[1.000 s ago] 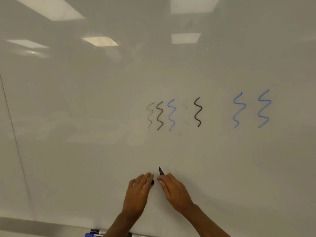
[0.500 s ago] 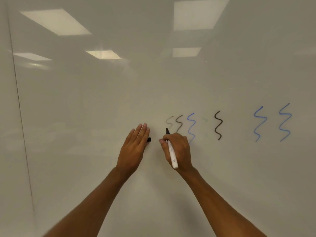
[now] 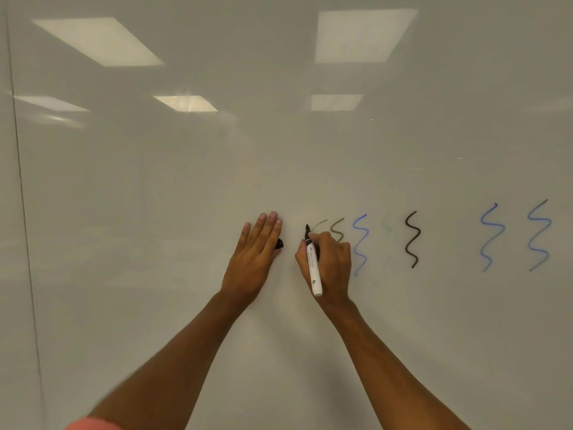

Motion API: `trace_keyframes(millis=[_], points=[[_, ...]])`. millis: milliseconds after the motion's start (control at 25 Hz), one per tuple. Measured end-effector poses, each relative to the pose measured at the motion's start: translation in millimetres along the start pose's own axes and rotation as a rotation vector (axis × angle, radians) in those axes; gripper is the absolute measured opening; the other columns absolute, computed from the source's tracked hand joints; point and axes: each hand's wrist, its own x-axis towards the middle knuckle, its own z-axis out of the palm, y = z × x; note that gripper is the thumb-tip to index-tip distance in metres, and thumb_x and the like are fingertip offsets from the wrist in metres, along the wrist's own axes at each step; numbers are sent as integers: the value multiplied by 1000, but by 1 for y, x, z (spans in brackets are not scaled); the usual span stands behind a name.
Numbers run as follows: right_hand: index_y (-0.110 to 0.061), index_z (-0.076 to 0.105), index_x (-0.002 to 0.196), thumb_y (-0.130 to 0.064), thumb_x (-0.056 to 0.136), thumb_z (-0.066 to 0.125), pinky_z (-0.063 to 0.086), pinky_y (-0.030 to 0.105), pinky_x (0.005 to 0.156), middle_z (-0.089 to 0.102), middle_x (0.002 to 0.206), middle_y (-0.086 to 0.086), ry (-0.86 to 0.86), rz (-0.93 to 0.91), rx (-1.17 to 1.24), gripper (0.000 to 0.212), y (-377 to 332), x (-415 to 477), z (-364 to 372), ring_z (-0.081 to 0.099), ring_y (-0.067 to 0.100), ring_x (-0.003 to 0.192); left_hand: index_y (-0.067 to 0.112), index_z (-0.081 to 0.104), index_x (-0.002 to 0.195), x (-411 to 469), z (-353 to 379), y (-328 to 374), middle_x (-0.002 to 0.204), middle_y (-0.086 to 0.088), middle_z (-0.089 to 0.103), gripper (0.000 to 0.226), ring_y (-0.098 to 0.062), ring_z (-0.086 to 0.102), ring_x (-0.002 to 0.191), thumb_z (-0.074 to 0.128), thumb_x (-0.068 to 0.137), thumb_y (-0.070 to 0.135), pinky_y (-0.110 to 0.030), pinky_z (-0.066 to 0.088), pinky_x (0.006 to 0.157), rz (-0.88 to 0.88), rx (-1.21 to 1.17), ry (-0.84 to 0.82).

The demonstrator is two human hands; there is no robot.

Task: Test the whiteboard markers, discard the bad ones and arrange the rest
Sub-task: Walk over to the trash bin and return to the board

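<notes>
The right hand (image 3: 325, 259) grips a white-barrelled marker (image 3: 312, 265), its black tip against the whiteboard (image 3: 155, 212) just left of a faint grey squiggle (image 3: 319, 225). The left hand (image 3: 254, 259) lies flat alongside, fingers straight, with a black cap (image 3: 280, 243) peeking out at its thumb side (what holds the cap there is hidden).

Soft, even light. Reflected ceiling panels (image 3: 362, 35) glare as pale patches on the glossy whiteboard (image 3: 155, 212). Its left seam (image 3: 24, 212) bows.
</notes>
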Motion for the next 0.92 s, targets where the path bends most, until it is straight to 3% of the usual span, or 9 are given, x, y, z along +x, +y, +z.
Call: trace_keyframes(millis=[160,280,440,600,680,800,920], points=[[-15,49,81,-17,82,64,32,26,56,48,56,0,5,-190,-71,15,4,-7,1,43,13,50,7,14,148,-2,9,-2,155,-11,17,50,-25,14,145,25,104,28,-43,15,118,-4,3,25],[-17,46,79,-17,82,62,28,24,58,46,54,0,37,-130,-68,17,9,-17,-2,40,12,49,4,20,146,-2,12,-1,154,-12,21,50,-26,18,144,29,103,27,-43,18,118,4,20,62],[-13,56,78,-15,81,63,34,28,56,50,57,0,-57,-241,-74,8,11,-41,-4,46,14,51,3,23,145,-2,13,-3,153,-13,24,49,-26,20,143,32,103,25,-44,20,117,21,28,84],[-13,56,76,-11,77,64,30,26,56,50,56,-1,-74,-169,-62,9,16,-54,-15,44,13,50,2,26,144,-2,11,0,152,-14,27,47,-27,23,142,33,103,25,-45,22,116,14,46,106],[-13,59,75,-10,78,63,30,27,55,51,57,-2,-154,-228,-51,6,13,-66,-15,46,13,51,2,28,144,-3,10,1,151,-15,28,47,-27,24,142,32,103,25,-45,24,116,8,44,99],[-16,60,83,-17,83,62,30,27,56,54,60,-4,-229,-255,-60,2,12,-74,-16,51,13,54,2,29,143,-3,3,-1,150,-15,31,46,-27,26,141,30,104,26,-45,26,114,27,44,77],[-20,57,100,-15,84,60,32,27,62,59,72,-4,-274,-213,-60,17,22,-79,-30,52,11,65,2,36,141,-3,-8,3,147,-14,37,44,-26,32,139,34,103,25,-45,30,112,22,22,92]])
